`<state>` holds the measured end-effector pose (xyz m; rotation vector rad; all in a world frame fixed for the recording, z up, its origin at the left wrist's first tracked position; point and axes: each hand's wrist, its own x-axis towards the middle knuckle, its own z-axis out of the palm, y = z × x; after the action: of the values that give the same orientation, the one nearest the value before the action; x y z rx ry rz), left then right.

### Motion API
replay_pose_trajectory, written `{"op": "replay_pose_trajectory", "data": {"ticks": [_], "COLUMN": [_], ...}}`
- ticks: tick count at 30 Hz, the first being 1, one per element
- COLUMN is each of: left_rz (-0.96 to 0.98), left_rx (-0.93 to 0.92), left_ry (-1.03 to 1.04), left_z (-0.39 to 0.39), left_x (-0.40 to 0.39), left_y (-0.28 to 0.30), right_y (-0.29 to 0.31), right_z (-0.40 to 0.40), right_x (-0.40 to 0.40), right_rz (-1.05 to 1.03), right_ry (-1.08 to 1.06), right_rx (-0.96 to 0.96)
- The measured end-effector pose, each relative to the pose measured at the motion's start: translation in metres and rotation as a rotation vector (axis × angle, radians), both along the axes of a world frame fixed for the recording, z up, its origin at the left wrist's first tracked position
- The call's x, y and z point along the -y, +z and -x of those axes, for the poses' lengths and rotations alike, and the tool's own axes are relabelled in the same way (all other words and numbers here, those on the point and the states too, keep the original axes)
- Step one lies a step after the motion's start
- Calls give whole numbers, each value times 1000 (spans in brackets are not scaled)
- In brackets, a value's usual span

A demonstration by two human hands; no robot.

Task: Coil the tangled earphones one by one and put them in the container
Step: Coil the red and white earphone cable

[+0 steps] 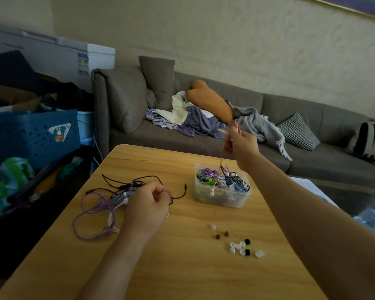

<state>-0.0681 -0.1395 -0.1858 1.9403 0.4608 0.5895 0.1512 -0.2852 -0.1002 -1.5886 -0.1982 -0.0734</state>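
Purple, blue and black cords already fill most of the clear plastic container (222, 199) sitting toward the far right of the wooden table (182, 267), so I'd guess a good chunk of this job is behind them. Most of what's in there looks bundled up, though I can't tell how neatly.

The right hand (239, 146) is raised above the tub, fingers pinched on a thin cord (221, 161) that hangs straight down into the box. Hard to say if that pair is going in or getting fished back out; the top of it is blurry.

What's left is the tangle of earphones (108, 198) on the left side of the table: purple wire in big loose loops nearest the edge, a white strand running through it, and a black cable snaking off to a jack plug (185, 186). Nothing there is coiled. Looks like at least three sets knotted together, maybe more. The left hand (147, 206) sits at the right edge of that mess with fingers curled, apparently gripping the black wire.

Loose ear tips (239, 245), clear, black and brown, are scattered near the front.
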Motion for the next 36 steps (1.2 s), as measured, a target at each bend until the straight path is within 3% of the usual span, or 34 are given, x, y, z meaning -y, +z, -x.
{"op": "replay_pose_trajectory", "data": {"ticks": [4, 13, 18, 22, 24, 28, 31, 36], "left_rz": [-11, -204, -313, -319, -308, -328, -404, -543], "left_rx": [-7, -20, -37, -23, -31, -28, -15, -180], "left_ry": [1, 129, 143, 129, 112, 118, 159, 95], "left_z": [0, 5, 2, 2, 1, 0, 2, 1], "left_x": [-1, -1, -6, -5, -6, -9, -16, -26], "left_y": [0, 3, -6, -6, -8, -10, -10, -16], "right_y": [18, 24, -10, -28, -37, -60, -70, -64], "right_z": [-4, 5, 25, 29, 26, 20, 19, -1], "right_x": [-1, -1, -2, -9, -11, -14, -16, -13], "right_rz": [-59, 95, 557, 1035, 1120, 954, 866, 859], "right_ry": [37, 49, 161, 51, -4, -99, -58, 91], "right_rx": [24, -8, -253, -38, 102, 215, 189, -189]}}
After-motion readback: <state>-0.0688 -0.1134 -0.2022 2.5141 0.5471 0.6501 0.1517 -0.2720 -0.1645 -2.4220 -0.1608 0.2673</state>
